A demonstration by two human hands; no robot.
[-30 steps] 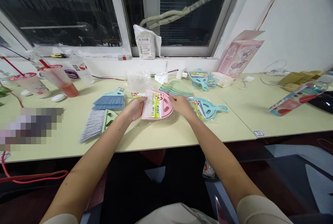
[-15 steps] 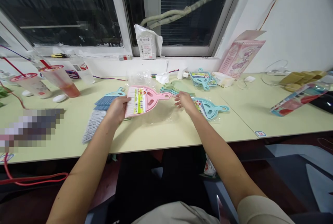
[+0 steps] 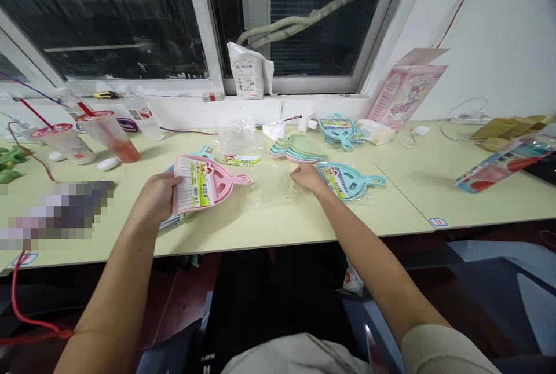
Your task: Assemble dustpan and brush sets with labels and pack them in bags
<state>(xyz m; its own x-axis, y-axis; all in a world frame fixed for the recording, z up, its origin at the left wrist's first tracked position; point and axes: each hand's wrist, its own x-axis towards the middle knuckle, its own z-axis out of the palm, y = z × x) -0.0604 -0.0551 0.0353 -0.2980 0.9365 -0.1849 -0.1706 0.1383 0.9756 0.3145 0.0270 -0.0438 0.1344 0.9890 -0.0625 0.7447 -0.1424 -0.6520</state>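
A pink dustpan with a white-bristled brush and a printed label (image 3: pixel 219 186) is in my left hand (image 3: pixel 154 197), gripped at the bristle end, its handle pointing right. Beneath it, mostly covered, lie blue and grey brushes (image 3: pixel 174 222). My right hand (image 3: pixel 306 177) rests low over the table, its fingertips pinched at the edge of a clear plastic bag (image 3: pixel 273 189). Just right of that hand is a wrapped blue dustpan set (image 3: pixel 357 182). Behind it sits a stack of green, blue and pink dustpans (image 3: pixel 299 149). A loose label card (image 3: pixel 241 160) lies between.
More wrapped blue sets (image 3: pixel 341 131) lie at the back near a tissue pack (image 3: pixel 374 132) and a pink box (image 3: pixel 406 93). Drink cups (image 3: pixel 110 136) stand at left. A patterned carton-like container (image 3: pixel 499 165) is at right. Crumpled clear plastic (image 3: pixel 238 135) lies by the wall.
My left hand has moved left and slightly nearer with the pink dustpan set, uncovering the label card. My right hand's fingers have closed at the clear plastic bag.
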